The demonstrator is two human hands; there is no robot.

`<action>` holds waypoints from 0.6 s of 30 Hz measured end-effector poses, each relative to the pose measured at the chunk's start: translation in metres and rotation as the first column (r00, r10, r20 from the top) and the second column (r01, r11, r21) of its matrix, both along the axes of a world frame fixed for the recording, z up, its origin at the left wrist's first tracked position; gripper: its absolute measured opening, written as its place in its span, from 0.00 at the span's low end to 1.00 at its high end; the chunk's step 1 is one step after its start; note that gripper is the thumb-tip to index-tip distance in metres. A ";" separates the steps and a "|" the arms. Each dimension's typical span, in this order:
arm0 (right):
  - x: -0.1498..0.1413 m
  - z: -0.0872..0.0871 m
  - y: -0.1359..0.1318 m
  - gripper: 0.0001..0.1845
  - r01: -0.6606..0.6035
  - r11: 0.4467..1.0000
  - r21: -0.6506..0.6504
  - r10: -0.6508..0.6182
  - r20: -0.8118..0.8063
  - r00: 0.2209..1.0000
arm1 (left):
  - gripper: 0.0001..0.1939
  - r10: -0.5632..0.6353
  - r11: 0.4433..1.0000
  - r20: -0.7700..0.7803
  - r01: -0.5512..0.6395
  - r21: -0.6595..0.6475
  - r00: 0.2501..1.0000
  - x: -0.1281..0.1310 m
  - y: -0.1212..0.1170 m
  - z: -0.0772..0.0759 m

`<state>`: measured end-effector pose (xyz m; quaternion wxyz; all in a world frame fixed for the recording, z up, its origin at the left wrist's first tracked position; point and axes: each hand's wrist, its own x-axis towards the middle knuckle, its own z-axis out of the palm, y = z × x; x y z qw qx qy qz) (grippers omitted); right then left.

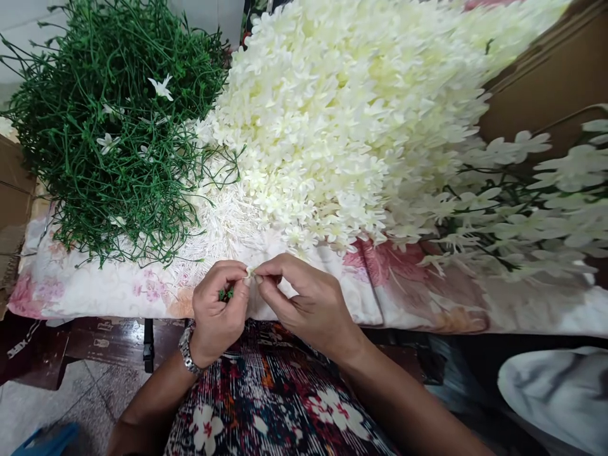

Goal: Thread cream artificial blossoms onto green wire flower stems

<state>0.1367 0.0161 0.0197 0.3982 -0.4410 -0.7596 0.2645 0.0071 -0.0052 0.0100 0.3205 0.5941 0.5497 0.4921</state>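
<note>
My left hand (218, 310) is curled closed, with green plastic stems (225, 294) showing inside its fingers. My right hand (306, 303) pinches a small white flower piece (249, 273) between thumb and forefinger, and the fingertips of both hands meet at that piece. The hands hover just in front of the table's near edge, above my lap. Behind them lies a big heap of cream-white artificial flowers (342, 114), and a pile of green stems (114, 126) is at the far left.
A floral cloth (95, 288) covers the table. Finished white flower sprays (522, 209) lie at the right beside a brown cardboard box (546, 82). White thin pieces (223, 221) are spread between the heaps. A grey-white bag (555, 392) sits at the lower right.
</note>
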 end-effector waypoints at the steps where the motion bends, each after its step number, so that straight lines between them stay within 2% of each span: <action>1: 0.000 0.000 0.000 0.06 0.004 1.000 0.002 -0.004 -0.001 1.000 | 0.04 -0.006 1.000 0.005 0.006 0.000 1.000 0.000 0.000 0.000; 6: 0.001 0.000 -0.002 0.06 0.006 1.000 -0.001 -0.006 -0.001 1.000 | 0.04 -0.022 1.000 -0.002 0.022 -0.013 1.000 -0.001 0.000 -0.001; 12: 0.002 -0.004 -0.003 0.08 0.002 0.999 0.047 -0.001 -0.021 1.000 | 0.05 -0.044 0.997 -0.162 0.054 0.060 0.986 0.000 -0.001 -0.001; 15: 0.003 -0.005 -0.003 0.08 -0.012 0.998 0.054 0.013 -0.015 1.000 | 0.06 -0.091 0.987 -0.204 0.115 0.112 0.975 -0.002 -0.001 -0.001; 18: 0.006 -0.005 -0.004 0.08 -0.024 0.998 0.049 0.025 -0.017 1.000 | 0.07 -0.165 0.975 -0.166 0.186 0.121 0.972 -0.006 -0.002 -0.001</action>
